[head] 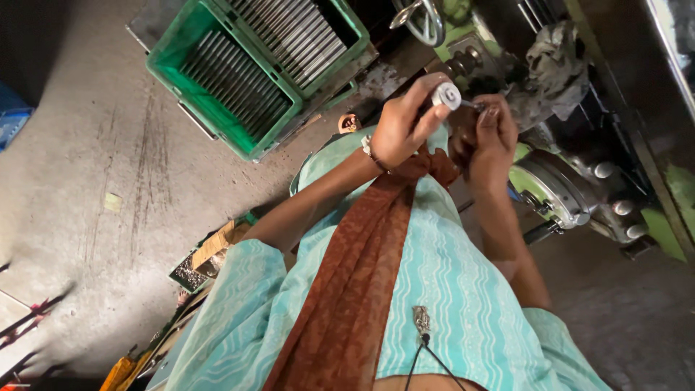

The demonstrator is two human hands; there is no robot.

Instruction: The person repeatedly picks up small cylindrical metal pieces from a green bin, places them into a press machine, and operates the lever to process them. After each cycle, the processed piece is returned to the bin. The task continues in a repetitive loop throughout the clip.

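My left hand pinched small round metal part, held up before green machine. My right hand curled, fingertips closed on part's thin stem. Best kept both grips firm, part steady, wrists close.

I see a silver-grey round metal part held between both hands. The tunic is pale turquoise with faint white wavy stripes; the scarf across it is rust-brown with a darker fine print. The left wrist carries a white-and-dark beaded bracelet. The crate is bright green and holds rows of dull grey metal bars. The machine shows light green paint and bare steel-grey knobs. The rag is mottled grey. The floor is grey-brown with dark streaks.
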